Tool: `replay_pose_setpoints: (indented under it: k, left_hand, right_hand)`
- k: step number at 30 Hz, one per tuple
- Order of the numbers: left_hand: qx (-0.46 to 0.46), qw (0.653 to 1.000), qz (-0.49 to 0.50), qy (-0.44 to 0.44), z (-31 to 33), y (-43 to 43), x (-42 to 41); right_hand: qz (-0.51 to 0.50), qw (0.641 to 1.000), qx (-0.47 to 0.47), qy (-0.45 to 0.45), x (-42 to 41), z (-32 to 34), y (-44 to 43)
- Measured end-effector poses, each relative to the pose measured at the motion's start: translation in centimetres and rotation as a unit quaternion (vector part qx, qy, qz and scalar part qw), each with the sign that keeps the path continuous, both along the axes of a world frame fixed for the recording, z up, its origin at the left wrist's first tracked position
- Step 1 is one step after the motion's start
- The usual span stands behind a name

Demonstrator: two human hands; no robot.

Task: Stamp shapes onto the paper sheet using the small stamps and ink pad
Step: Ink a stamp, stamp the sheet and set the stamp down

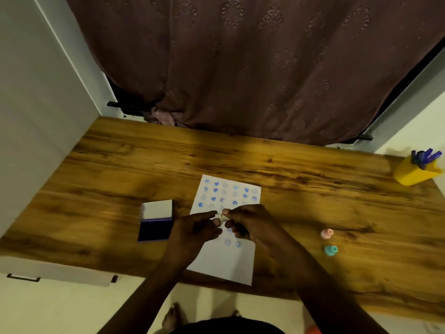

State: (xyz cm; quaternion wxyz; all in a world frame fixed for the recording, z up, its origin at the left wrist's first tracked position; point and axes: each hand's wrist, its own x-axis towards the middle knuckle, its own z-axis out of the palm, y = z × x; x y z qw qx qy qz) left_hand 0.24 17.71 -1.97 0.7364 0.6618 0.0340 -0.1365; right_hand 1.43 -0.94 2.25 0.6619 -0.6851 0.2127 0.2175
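Two hands meet above the middle of the paper sheet (222,259): the left hand (192,229) and the right hand (250,225) both pinch one small pale stamp (222,217) between their fingertips, held just over the sheet; whether it touches the paper cannot be told. The sheet lies flat near the front edge of a wooden table (120,165), grain running side to side, and carries rows of blue stamped shapes (hearts and round faces, as far as the blur allows) on its upper half, with a few more showing below the hands. Just left of the sheet sits the ink pad (155,229), lid (157,208) raised behind the dark blue pad. Well to the right on the table lie a pink stamp (327,233) and, nearer the front edge, a teal stamp (330,250), apart from each other. At the far right corner stands a yellow cup (413,173) holding purple pens (425,156). Behind the table hangs a brown patterned curtain (252,63); a white wall (31,104) closes the left side. Lighting is dim.
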Motion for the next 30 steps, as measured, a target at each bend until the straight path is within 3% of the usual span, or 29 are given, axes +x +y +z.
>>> replay_pose_setpoints:
  k: [7,11,14,23,30]
  left_hand:
    - [0.047,0.998,0.041,-0.029,-1.0,6.5,-0.5]
    - [0.013,0.997,0.075,-0.016,-1.3,10.7,-0.6]
    - [0.085,0.993,0.067,-0.047,-1.2,14.0,-0.7]
    - [0.030,0.988,0.150,-0.015,-0.4,21.5,-1.3]
    - [0.018,0.988,0.154,0.003,0.0,23.4,-1.4]
  right_hand:
    - [0.068,0.995,0.020,-0.067,0.0,-0.5,5.7]
    - [0.109,0.984,-0.035,-0.134,0.7,-0.5,8.9]
    - [0.131,0.973,-0.103,-0.159,1.6,-0.9,11.1]
    - [0.277,0.860,-0.365,-0.226,2.5,-3.7,18.3]
    - [0.338,0.790,-0.459,-0.225,2.6,-4.9,21.6]
